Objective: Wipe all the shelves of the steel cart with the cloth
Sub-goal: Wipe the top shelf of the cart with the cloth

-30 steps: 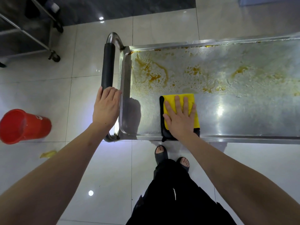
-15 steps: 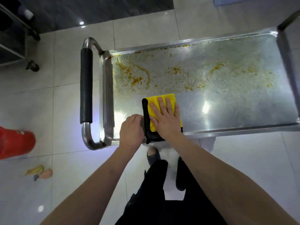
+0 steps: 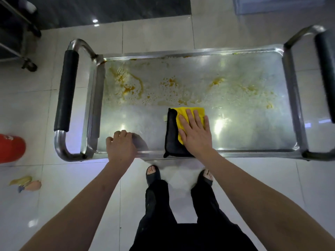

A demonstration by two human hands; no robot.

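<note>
Head view: the cloth [image 3: 188, 122] is pressed flat on the near half of the cart [image 3: 199, 51] top shelf by the right hand [image 3: 196, 134], fingers straight. The left hand [image 3: 120, 147], fingers curled, grips the shelf's near rim. The orange stains [image 3: 130, 86] lie beyond the cloth, spread along the shelf's long left-to-right axis; the right hand is judged nearer.

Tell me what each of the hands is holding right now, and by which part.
The right hand grips nothing: it presses flat on the yellow face of the cloth. The left hand curls its fingers over the near rim of the cart shelf.
</note>
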